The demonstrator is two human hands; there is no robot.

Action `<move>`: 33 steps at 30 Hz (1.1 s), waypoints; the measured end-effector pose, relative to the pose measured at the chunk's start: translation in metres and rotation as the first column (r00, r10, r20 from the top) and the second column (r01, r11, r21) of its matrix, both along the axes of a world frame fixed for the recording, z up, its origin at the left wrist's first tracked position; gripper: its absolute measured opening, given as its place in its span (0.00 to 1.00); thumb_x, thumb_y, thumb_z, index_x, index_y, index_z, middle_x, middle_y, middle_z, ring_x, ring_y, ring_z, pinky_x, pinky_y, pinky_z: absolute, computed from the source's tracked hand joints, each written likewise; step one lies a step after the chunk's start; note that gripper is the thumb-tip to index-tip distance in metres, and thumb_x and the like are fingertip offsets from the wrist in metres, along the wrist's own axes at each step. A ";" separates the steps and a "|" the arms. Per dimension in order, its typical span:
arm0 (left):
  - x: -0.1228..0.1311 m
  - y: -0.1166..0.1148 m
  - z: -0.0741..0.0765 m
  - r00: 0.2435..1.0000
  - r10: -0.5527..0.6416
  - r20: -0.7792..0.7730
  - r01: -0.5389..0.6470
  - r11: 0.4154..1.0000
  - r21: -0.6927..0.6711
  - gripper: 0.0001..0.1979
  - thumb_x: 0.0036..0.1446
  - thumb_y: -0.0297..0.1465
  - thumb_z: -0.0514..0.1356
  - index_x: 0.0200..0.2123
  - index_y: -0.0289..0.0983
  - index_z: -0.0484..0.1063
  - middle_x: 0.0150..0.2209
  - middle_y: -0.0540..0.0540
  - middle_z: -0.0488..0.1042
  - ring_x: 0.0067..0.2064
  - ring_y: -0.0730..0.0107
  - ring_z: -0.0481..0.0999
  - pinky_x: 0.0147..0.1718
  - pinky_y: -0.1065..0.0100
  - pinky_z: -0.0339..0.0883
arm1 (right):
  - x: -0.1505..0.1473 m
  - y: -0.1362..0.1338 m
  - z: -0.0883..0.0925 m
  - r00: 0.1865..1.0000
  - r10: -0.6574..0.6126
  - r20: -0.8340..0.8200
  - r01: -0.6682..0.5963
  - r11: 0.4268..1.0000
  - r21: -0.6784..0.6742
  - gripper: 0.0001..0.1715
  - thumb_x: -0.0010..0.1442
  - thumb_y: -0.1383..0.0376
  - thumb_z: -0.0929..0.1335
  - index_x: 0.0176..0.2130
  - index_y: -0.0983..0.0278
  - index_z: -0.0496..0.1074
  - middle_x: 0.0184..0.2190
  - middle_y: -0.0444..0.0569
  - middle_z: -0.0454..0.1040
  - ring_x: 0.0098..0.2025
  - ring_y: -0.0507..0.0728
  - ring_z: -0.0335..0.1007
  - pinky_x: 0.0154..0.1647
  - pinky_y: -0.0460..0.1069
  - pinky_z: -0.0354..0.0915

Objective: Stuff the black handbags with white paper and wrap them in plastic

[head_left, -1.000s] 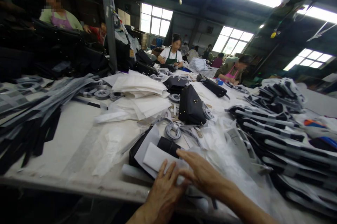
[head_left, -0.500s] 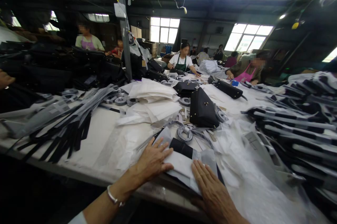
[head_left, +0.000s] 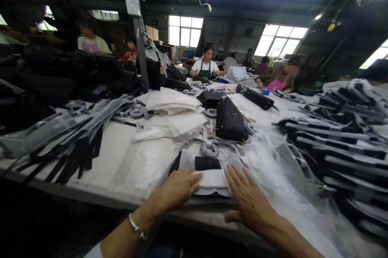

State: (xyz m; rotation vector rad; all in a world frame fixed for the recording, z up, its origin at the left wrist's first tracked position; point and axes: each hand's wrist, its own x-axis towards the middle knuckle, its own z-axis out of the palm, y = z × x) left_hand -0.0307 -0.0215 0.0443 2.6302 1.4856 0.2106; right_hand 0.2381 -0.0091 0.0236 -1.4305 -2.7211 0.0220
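Near the table's front edge lies a black bag piece [head_left: 207,163], partly covered by translucent wrapping and a folded white sheet [head_left: 212,179]. My left hand [head_left: 181,185] rests on the sheet's left end, its fingers extended and pointing inward. On the right end my right hand [head_left: 250,197] lies flat, fingers stretched out and thumb apart. Neither hand grips anything. Just beyond the piece is a wrapped grey strap coil [head_left: 209,149], and behind it a black handbag [head_left: 230,120] stands tilted.
White sheets [head_left: 174,108] are stacked behind my left hand. Wrapped black straps [head_left: 81,141] spread across the left side. Wrapped black pieces [head_left: 339,149] pile up at the right. A metal post [head_left: 141,48] rises at the back, and several people work around the far side.
The bag piece and white sheet have turned from slanted to roughly parallel with the table edge. My left hand's fingers have drawn closer together; my right hand has moved slightly up.
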 end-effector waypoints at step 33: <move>-0.031 -0.028 -0.039 0.954 -0.088 0.287 -0.017 0.939 0.343 0.07 0.56 0.24 0.66 0.36 0.38 0.71 0.47 0.46 0.77 0.45 0.61 0.77 0.44 0.61 0.73 | -0.074 -0.030 -0.057 0.980 0.068 -0.185 0.018 0.904 0.427 0.29 0.65 0.64 0.66 0.63 0.66 0.63 0.64 0.57 0.67 0.66 0.67 0.59 0.65 0.62 0.54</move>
